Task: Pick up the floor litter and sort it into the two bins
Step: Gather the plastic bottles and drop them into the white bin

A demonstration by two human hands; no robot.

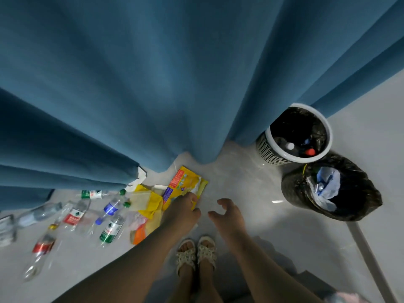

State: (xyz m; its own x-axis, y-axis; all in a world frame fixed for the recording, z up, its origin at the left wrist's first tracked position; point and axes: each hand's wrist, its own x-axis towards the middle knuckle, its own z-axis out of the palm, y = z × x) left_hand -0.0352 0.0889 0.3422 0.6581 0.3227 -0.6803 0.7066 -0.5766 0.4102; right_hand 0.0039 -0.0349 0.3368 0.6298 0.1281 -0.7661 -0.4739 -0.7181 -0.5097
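Observation:
My left hand (182,209) is closed on the near edge of a yellow printed wrapper (185,181) that lies on the pale floor under the curtain hem. My right hand (227,212) hovers just right of it, fingers curled apart, holding nothing. More yellow wrappers (146,201) and an orange packet (138,234) lie to the left. Several clear plastic bottles (110,207) are scattered further left. A white lattice bin (270,153) with a black liner holds bottles at the right. Beside it a black-bagged bin (358,194) holds crumpled paper and plastic.
A blue curtain (175,73) hangs across the back, its hem touching the floor. My feet in white sandals (196,253) stand below my hands. A pale pole (369,259) slants across the floor at the right. Open floor lies between my hands and the bins.

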